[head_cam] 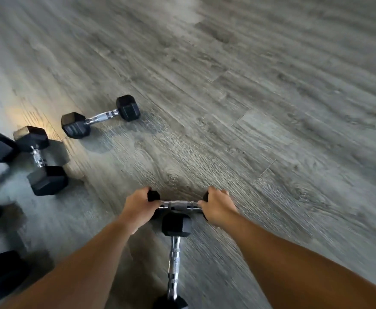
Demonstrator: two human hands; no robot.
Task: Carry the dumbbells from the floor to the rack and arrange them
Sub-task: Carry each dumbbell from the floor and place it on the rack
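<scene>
In the head view, a dumbbell (180, 205) is gripped at both black heads: its left head is clasped by the left hand (139, 208) and its right head by the right hand (218, 208), fingers curled over them. Just below it, a second dumbbell (174, 262) is seen lying on the grey wooden floor (249, 97). More dumbbells (101, 117) are scattered at the left, apart from the hands.
</scene>
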